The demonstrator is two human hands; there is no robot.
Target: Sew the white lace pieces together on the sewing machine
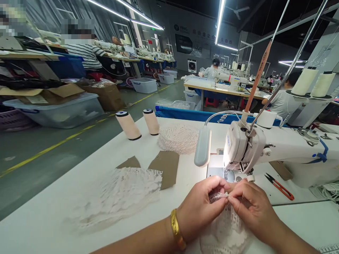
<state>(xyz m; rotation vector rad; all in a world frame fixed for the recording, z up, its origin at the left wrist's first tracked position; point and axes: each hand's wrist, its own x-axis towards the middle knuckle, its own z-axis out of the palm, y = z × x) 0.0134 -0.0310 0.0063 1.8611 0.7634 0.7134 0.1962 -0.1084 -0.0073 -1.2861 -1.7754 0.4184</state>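
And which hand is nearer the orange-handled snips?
Right: the right hand, pinching lace, is just left of the snips; the left hand is farther left, beyond the right.

Held lace (224,231) before sewing machine (242,146) | card pieces (166,169) left | snips (281,187) right

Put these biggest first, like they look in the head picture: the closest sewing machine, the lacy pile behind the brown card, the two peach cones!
1. Sewing machine
2. Lacy pile
3. Left cone and right cone: the left looks slightly bigger, but may be nearer the camera, so I can't rank them.
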